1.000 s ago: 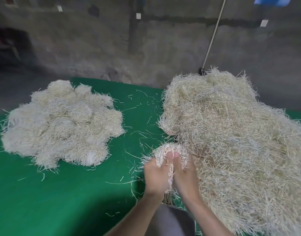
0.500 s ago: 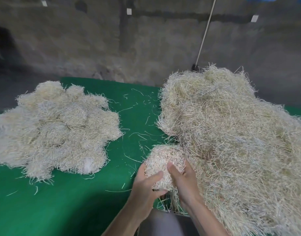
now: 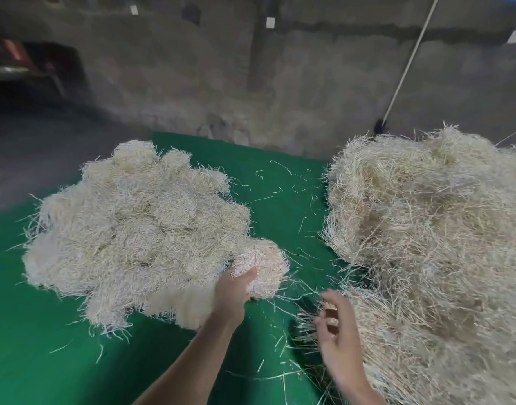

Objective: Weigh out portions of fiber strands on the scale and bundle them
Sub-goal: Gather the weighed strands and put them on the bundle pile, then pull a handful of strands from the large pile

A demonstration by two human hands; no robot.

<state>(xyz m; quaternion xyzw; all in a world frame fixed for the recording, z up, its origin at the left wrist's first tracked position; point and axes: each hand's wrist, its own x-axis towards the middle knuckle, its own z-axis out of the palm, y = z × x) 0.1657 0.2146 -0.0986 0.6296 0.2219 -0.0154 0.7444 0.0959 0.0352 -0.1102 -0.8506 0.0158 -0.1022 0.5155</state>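
My left hand [image 3: 233, 296] grips a rounded bundle of pale fiber strands [image 3: 265, 267] and holds it at the right edge of the heap of finished bundles [image 3: 134, 229] on the left of the green table [image 3: 46, 361]. My right hand [image 3: 337, 325] is off the bundle, fingers loosely curled and empty, at the near edge of the big loose fiber pile [image 3: 426, 244] on the right. No scale is visible.
Stray strands [image 3: 283, 182] litter the green strip between the two heaps. A grey concrete wall [image 3: 251, 83] stands behind the table, with a white cord [image 3: 408, 62] running down it at the right. A dark opening [image 3: 31, 71] lies at the far left.
Both hands were shaping the bundle beside the loose pile. Now the right hand has let go and the left hand has carried the bundle left to the heap of bundles.
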